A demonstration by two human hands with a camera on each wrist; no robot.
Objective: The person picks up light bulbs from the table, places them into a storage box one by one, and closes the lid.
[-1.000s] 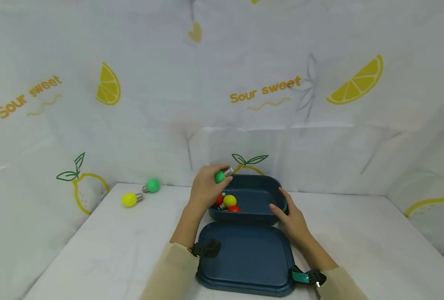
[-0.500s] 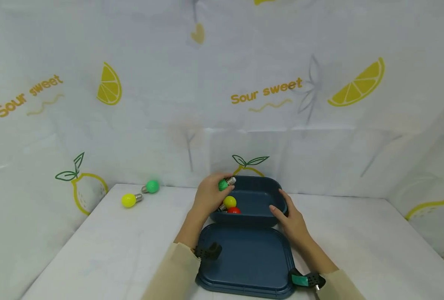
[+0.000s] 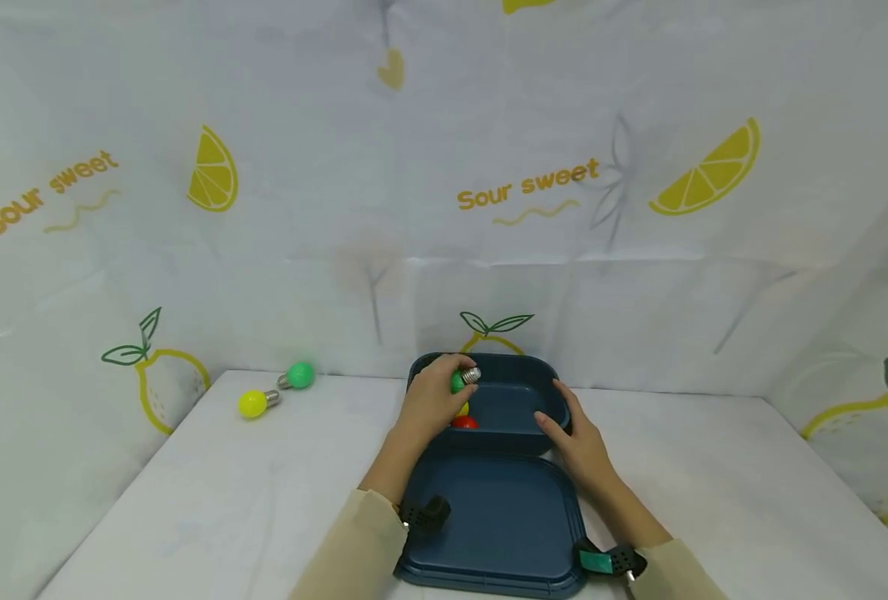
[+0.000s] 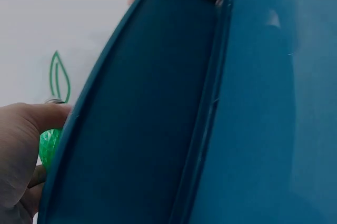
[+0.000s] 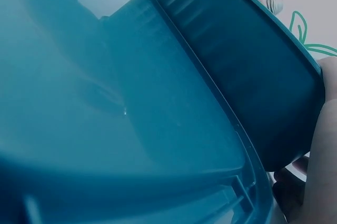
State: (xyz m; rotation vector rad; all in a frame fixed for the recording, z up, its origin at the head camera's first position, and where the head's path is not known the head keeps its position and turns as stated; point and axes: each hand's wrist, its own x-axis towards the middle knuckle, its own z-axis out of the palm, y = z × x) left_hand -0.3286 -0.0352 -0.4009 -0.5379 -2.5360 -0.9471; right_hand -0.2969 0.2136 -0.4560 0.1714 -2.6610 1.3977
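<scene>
In the head view my left hand (image 3: 430, 402) pinches a green light bulb (image 3: 457, 382), its metal screw base pointing right, over the left part of the dark blue box (image 3: 514, 400). The left wrist view shows the bulb's faceted green globe (image 4: 48, 146) between thumb and fingers, behind the box wall. A red bulb (image 3: 464, 422) and part of a yellow bulb (image 3: 463, 409) lie in the box below that hand. My right hand (image 3: 584, 442) grips the box's right end, thumb over the rim and fingers along the outside.
The box's dark blue lid (image 3: 496, 525) lies flat on the white table just in front of it. At the back left lie a yellow bulb (image 3: 252, 404) and a green bulb (image 3: 301, 375). A white lemon-print sheet (image 3: 338, 208) hangs behind the table.
My left hand has moved right and down with the green bulb, from the box's left rim to over its inside. It now covers more of the bulbs there. The right hand keeps its hold.
</scene>
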